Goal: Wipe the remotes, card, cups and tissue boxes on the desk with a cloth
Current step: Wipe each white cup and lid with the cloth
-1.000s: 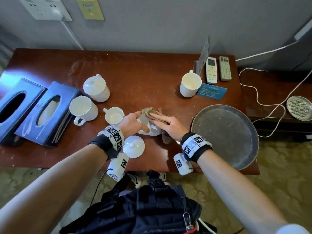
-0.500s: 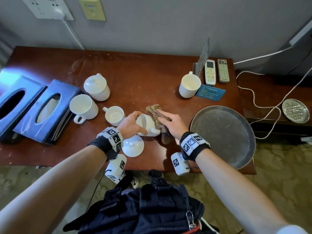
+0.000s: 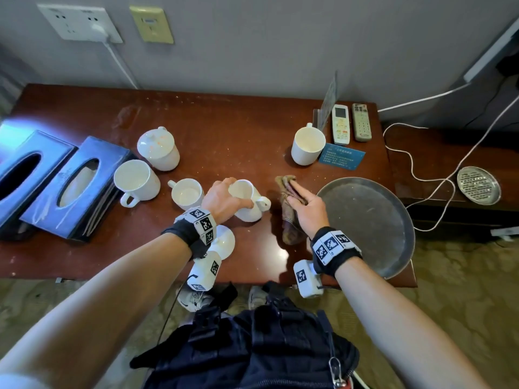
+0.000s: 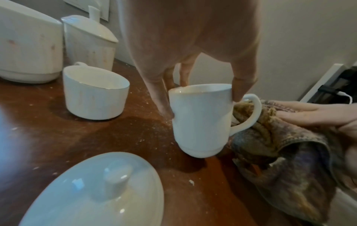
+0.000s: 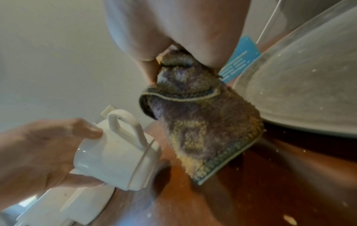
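Observation:
My left hand (image 3: 224, 197) grips a white mug (image 3: 248, 202) by its rim and side, upright just above the desk, handle toward the right (image 4: 201, 120) (image 5: 114, 151). My right hand (image 3: 307, 204) holds a brownish cloth (image 3: 289, 209) (image 5: 197, 116) beside the mug, apart from it, the cloth hanging down to the desk (image 4: 280, 146). The mug's lid (image 3: 224, 242) (image 4: 96, 189) lies near the front edge. Other white cups (image 3: 187, 193) (image 3: 136, 181) (image 3: 307, 146), a lidded cup (image 3: 158, 148), two remotes (image 3: 340, 124) (image 3: 361, 122), a blue card (image 3: 341, 158) and two blue tissue boxes (image 3: 75, 186) (image 3: 16, 175) sit on the desk.
A round metal tray (image 3: 373, 223) overhangs the desk's right front corner, close to my right hand. A clear card stand (image 3: 327, 102) is behind the far cup. White cables (image 3: 421, 175) and a small metal dish (image 3: 478, 185) lie on the low stand to the right.
The mug has gone from tilted on its side against the cloth to upright in my left hand. My right hand has drawn the cloth away to the right, off the mug.

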